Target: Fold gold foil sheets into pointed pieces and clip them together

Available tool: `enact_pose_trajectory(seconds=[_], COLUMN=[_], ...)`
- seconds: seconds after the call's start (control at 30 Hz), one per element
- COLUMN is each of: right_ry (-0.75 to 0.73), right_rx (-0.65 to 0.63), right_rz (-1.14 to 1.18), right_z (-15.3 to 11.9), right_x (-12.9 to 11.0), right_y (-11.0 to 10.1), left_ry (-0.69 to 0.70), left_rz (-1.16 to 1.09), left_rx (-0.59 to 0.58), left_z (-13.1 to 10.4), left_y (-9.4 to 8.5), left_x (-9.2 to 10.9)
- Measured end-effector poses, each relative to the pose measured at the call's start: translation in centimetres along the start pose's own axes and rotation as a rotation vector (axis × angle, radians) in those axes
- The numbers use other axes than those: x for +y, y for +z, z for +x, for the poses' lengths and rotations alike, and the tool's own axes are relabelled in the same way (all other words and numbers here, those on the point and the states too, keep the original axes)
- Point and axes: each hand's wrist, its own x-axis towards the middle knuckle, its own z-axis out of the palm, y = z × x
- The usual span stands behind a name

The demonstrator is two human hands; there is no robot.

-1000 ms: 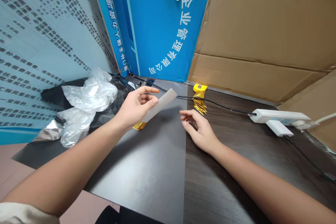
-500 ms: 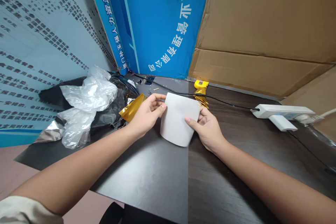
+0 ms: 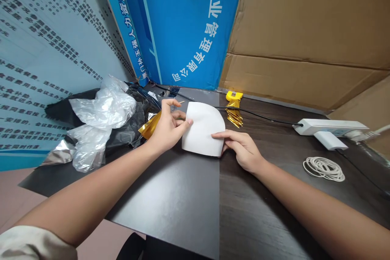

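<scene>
A: Pos. check, quick: where's the white sheet (image 3: 202,130)?
B: Mid-table, held up in both hands, approx. over the seam where the table (image 3: 170,203) goes from grey to dark wood. Top R edge is rounded. Can't tell if the bottom edge touches.
A: Grip?
B: L hand (image 3: 172,128) has the L edge pinched, thumb in front, fingers behind, index lifted off. R hand (image 3: 242,148) has the lower R side, one fingertip laid on the face, rest at the edge.
A: Risks?
B: Creasing, I'd say: it's thin, so uneven pressure could kink it. Might slip on the R too, as that hold looks light. And a wide swing L could knock the gold foil (image 3: 149,128), just behind the L hand.
A: Containers?
B: Prob. bags, far L: crumpled clear plastic (image 3: 105,109) over black plastic (image 3: 137,126). Contents, if any: can't tell.
A: R side?
B: Power strip (image 3: 332,125), adapter (image 3: 330,141) plugged in; coiled white cord (image 3: 324,169) lying nearer.
</scene>
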Motion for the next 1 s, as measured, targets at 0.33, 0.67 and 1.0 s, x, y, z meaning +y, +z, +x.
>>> enact_pose_trajectory(seconds=[0.33,0.67,1.0], right_ry=[-0.042,0.086,0.132], right_rx=[0.051,0.304,0.367], right_rz=[-0.152,-0.030,0.090], right_z=[0.7,0.7,0.8], right_x=[-0.3,0.0,-0.1], right_y=[-0.4,0.0,0.6], left_ry=[0.033,0.249,0.116], left_rz=[0.189,0.279,-0.049], left_rx=[-0.118,-0.368,-0.407], left_z=[0.4,0.4,-0.3], left_y=[-0.9,-0.9,-0.6], left_x=[0.6,0.7,0.3])
